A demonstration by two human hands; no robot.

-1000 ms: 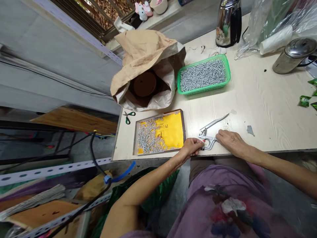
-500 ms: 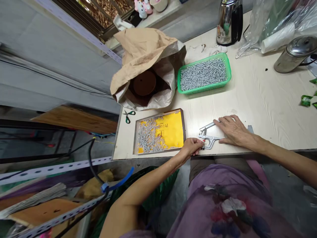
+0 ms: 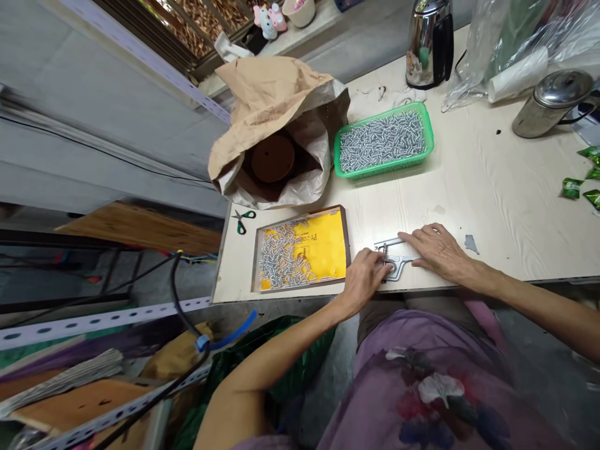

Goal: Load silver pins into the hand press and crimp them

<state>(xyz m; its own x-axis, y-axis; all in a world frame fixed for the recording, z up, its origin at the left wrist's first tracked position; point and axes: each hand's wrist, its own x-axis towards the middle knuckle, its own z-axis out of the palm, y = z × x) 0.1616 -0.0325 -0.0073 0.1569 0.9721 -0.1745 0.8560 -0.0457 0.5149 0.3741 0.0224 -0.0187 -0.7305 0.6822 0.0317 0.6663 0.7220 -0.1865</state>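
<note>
On the table near its front edge lies a silver metal hand tool (image 3: 399,266) with two spread arms and a ring-shaped opening. A small coil spring (image 3: 385,249) sits between the arms at its left end. My left hand (image 3: 364,278) is closed at this end, fingertips pressed together over the tool by the spring; what they pinch is hidden. My right hand (image 3: 440,253) grips the tool from the right, fingers on the upper arm and thumb at the lower one. Left of my left hand lies a shallow tray (image 3: 347,237) with a yellow lining and many small metal pieces (image 3: 281,256).
A green basket (image 3: 384,167) full of small springs stands behind the tool. An open paper sack (image 3: 276,81) stands at the back left, scissors (image 3: 242,221) below it. A kettle (image 3: 427,47), a metal pot (image 3: 548,103) and green packets (image 3: 572,187) are to the right.
My left hand has moved up from the tool's lower left edge, and its fingers now cover more of the left end. My right hand stays on the arms, slightly shifted.
</note>
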